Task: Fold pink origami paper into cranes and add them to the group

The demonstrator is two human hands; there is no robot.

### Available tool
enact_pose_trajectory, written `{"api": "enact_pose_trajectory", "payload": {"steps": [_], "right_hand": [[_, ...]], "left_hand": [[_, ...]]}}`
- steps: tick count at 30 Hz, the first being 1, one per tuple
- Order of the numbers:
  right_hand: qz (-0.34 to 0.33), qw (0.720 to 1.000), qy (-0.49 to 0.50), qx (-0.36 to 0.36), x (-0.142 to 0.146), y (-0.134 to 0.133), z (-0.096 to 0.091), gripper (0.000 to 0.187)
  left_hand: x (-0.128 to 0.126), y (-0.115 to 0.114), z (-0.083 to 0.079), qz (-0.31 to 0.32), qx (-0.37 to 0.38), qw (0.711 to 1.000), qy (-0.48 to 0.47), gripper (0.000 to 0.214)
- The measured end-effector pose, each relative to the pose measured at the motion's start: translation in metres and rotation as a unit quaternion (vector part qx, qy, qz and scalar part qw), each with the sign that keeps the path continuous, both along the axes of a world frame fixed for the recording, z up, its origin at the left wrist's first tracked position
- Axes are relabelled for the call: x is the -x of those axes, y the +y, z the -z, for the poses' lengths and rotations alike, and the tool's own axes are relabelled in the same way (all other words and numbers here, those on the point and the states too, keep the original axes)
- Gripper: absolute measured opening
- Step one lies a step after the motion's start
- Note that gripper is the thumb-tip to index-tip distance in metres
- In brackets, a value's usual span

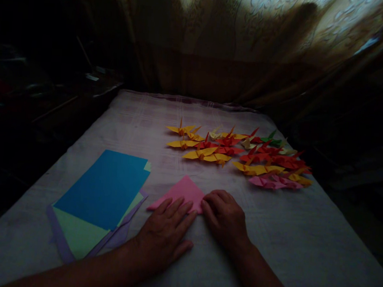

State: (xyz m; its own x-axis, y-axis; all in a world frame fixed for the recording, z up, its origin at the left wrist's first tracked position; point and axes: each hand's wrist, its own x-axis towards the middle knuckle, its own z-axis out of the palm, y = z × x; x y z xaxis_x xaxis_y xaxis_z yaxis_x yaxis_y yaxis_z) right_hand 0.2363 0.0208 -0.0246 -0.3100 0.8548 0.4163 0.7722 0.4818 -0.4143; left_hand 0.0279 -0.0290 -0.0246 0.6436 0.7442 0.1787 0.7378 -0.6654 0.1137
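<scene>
Paper (185, 188), folded into a pink triangle, lies partly under the flat, spread left hand (164, 233), a corner pinched in the right hand (228, 217), and, probably light, crisp and easily creased, should suit holding at 2 corners.

Dim room, with daylight coming only through a patterned curtain (204, 36).
From my remote seat I see this curtain hang in folds across the whole back; its upper part glows, brightest toward the right, its lower part is brown and dark, and a small bluish gap (368, 45) shows at upper right. Before it lies a pale, checked cloth (141, 110), spread over a flat surface which I cannot identify. At left, a dark ledge (106, 81) carries a small pale item (91, 77); the rest of both sides I find too dark to read.
</scene>
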Motion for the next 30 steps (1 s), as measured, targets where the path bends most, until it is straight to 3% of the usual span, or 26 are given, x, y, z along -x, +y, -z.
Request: {"api": "enact_pose_trajectory", "payload": {"steps": [8, 14, 21, 25, 30], "right_hand": [[0.002, 0.999, 0.054, 0.009, -0.006, 0.004, -0.002, 0.014], [0.126, 0.977, 0.168, 0.026, -0.033, 0.022, -0.001, 0.016], [0.047, 0.992, 0.121, 0.004, -0.012, 0.009, -0.006, 0.014], [0.056, 0.997, 0.044, 0.002, -0.002, -0.001, -0.003, 0.033], [0.064, 0.998, 0.005, 0.017, -0.004, -0.006, 0.003, 0.039]], "left_hand": [[0.0, 0.002, -0.004, 0.004, -0.002, 1.0, 0.0, 0.054], [0.003, 0.005, 0.003, 0.02, -0.065, 0.998, 0.002, 0.05], [0.003, 0.008, 0.006, 0.025, -0.112, 0.993, -0.008, 0.05], [0.004, 0.007, 0.005, 0.025, -0.148, 0.989, -0.008, 0.05], [0.005, 0.007, 0.004, 0.025, -0.137, 0.99, -0.001, 0.051]]}}
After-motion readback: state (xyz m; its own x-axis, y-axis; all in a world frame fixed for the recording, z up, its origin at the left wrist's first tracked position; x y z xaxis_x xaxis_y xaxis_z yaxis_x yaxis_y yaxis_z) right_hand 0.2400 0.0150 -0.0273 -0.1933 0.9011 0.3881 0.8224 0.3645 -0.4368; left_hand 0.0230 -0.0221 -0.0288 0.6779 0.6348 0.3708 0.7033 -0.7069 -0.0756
